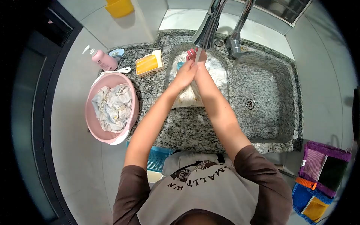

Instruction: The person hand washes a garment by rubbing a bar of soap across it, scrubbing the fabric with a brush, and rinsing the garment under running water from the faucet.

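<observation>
Neither grip is clear to me: my left hand [184, 75] rests against my right hand [200, 57], its fingers partly hidden, and I cannot tell whether anything is held in either. Water [198, 57] runs from the chrome tap [205, 33] onto my right hand, whose reddish fingertips are bent. Below both hands, white cloth [190, 96] lies bunched and wet in the left sink [173, 51], with yellowish marks near its lower edge and a blue patch beside my left hand.

Just right of it sits the other sink [262, 122], with a round drain [249, 104] in its bottom; a second tap [234, 43] stands behind. Left of the cloth, on the speckled stone tabletop [187, 129], a box [159, 58] holds yellow soap [147, 65]. Farther left are a pink pump bottle [104, 60], a small blue dish [117, 53] and a pink tub [90, 107] of crumpled, pale laundry [113, 107], a white handle [123, 70] near its rim. Well apart, at far right, hangs a purple-edged mop pad [313, 163].
</observation>
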`<state>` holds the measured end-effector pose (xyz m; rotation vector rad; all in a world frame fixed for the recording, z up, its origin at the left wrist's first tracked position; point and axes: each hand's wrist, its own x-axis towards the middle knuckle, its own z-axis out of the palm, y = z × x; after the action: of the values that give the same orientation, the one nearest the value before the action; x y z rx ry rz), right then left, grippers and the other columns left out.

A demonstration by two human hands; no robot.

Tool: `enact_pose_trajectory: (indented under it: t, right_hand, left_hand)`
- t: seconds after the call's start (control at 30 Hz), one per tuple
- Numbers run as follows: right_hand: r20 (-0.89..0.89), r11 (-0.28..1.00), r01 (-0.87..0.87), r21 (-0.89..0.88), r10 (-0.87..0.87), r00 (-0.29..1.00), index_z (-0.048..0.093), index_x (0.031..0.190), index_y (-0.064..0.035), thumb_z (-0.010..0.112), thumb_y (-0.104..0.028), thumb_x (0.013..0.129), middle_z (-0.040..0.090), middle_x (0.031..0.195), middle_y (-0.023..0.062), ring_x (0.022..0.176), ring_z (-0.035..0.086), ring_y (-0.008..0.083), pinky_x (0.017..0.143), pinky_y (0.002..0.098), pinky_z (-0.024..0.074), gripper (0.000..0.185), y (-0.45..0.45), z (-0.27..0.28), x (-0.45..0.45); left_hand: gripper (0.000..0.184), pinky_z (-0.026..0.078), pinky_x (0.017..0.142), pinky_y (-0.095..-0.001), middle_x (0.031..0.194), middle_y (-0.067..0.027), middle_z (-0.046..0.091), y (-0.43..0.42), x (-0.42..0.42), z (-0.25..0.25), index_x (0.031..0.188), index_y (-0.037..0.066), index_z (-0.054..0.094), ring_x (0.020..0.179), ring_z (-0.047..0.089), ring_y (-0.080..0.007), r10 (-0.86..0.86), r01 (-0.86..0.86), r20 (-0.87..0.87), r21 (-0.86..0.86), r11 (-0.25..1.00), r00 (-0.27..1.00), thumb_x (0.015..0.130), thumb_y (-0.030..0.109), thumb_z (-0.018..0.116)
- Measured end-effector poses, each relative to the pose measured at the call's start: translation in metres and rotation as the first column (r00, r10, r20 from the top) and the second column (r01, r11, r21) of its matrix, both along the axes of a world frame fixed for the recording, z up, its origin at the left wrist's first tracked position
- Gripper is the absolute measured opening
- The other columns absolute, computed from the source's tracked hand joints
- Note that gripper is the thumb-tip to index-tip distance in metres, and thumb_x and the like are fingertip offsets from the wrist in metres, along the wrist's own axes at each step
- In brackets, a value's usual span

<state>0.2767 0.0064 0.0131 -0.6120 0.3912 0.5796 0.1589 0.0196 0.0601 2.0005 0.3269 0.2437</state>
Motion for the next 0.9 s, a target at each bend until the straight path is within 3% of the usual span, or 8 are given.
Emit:
enact_pose_trajectory:
  t: [0.1,0.2,0.3,0.5,0.6,0.77,0.8,0.9]
  right_hand:
    - [-0.054,0.995,0.004,0.095,0.002,0.999,0.046,0.083,-0.0140,0.043,-0.030,0.086,0.053,0.071,0.0026,0.059,0.053,0.0177,0.053,0.0301,0.0412,0.016,0.007,-0.007,0.000]
    - [-0.118,0.964,0.050,0.261,-0.019,0.993,0.048,0.080,-0.0134,0.044,-0.028,0.086,0.052,0.064,0.0014,0.056,0.051,0.0161,0.054,0.0267,0.0413,0.016,0.008,-0.002,-0.007]
    - [-0.181,0.933,0.092,0.348,-0.029,0.983,0.049,0.081,-0.0132,0.046,-0.030,0.085,0.053,0.064,0.0019,0.059,0.051,0.0176,0.060,0.0305,0.0425,0.017,0.006,-0.001,-0.012]
    - [-0.311,0.844,0.211,0.494,-0.055,0.949,0.051,0.085,-0.0118,0.045,-0.036,0.083,0.053,0.076,0.0065,0.066,0.051,0.0219,0.065,0.0357,0.0429,0.024,-0.005,-0.015,-0.011]
    - [-0.277,0.899,0.227,0.375,-0.124,0.953,0.050,0.087,-0.0109,0.047,-0.037,0.082,0.052,0.081,0.0084,0.063,0.050,0.0218,0.059,0.0352,0.0435,0.027,-0.008,-0.018,-0.010]
    - [0.252,0.975,-0.055,-0.217,0.110,0.961,0.047,0.100,-0.0017,0.043,-0.031,0.085,0.054,0.079,0.0087,0.066,0.052,0.0200,0.058,0.0301,0.0447,0.033,-0.002,-0.032,-0.020]
    - [0.318,0.980,-0.091,-0.176,0.144,0.937,0.048,0.102,-0.0043,0.042,-0.031,0.089,0.053,0.083,0.0061,0.070,0.051,0.0177,0.063,0.0303,0.0442,0.031,-0.003,-0.035,-0.023]
    - [0.264,0.993,-0.102,-0.059,0.114,0.958,0.049,0.102,-0.0057,0.041,-0.032,0.090,0.053,0.083,0.0052,0.072,0.051,0.0168,0.064,0.0295,0.0433,0.030,-0.010,-0.028,-0.026]
  left_hand:
    - [0.038,0.041,0.082,-0.0290,0.102,-0.0118,0.058,0.006,-0.007,-0.026,0.113,-0.004,0.050,0.096,0.053,-0.0167,0.174,-0.188,0.187,0.058,0.980,0.967,0.087,0.024,0.048]
    - [0.039,0.043,0.079,-0.0281,0.104,-0.0114,0.057,0.014,-0.011,-0.043,0.115,-0.003,0.049,0.094,0.053,-0.0144,0.285,-0.280,0.091,-0.065,0.958,0.954,0.084,0.021,0.051]
    - [0.041,0.044,0.076,-0.0269,0.104,-0.0118,0.056,0.003,-0.020,-0.023,0.117,-0.004,0.047,0.090,0.055,-0.0152,0.239,-0.196,0.091,-0.336,0.921,0.967,0.083,0.019,0.052]
    - [0.039,0.045,0.073,-0.0268,0.107,-0.0119,0.055,-0.010,-0.020,-0.018,0.115,-0.003,0.048,0.084,0.055,-0.0147,0.203,-0.191,-0.003,-0.342,0.920,0.979,0.080,0.014,0.054]
    - [0.039,0.044,0.075,-0.0299,0.087,-0.0171,0.060,-0.016,-0.022,-0.009,0.112,-0.006,0.048,0.082,0.059,-0.0228,0.206,-0.208,-0.033,-0.131,0.969,0.978,0.079,0.015,0.050]
    - [0.040,0.042,0.081,-0.0313,0.095,-0.0185,0.058,-0.009,-0.002,-0.024,0.113,-0.004,0.049,0.087,0.057,-0.0252,0.247,-0.261,0.146,0.088,0.961,0.958,0.081,0.020,0.050]
    - [0.040,0.042,0.082,-0.0297,0.101,-0.0164,0.057,-0.007,0.001,-0.027,0.114,-0.002,0.049,0.089,0.056,-0.0226,0.226,-0.246,0.164,0.118,0.962,0.960,0.083,0.023,0.050]
    - [0.043,0.038,0.088,-0.0309,0.104,-0.0173,0.057,-0.022,-0.006,-0.005,0.115,-0.002,0.048,0.097,0.054,-0.0246,0.168,-0.161,0.015,-0.204,0.966,0.986,0.085,0.028,0.047]
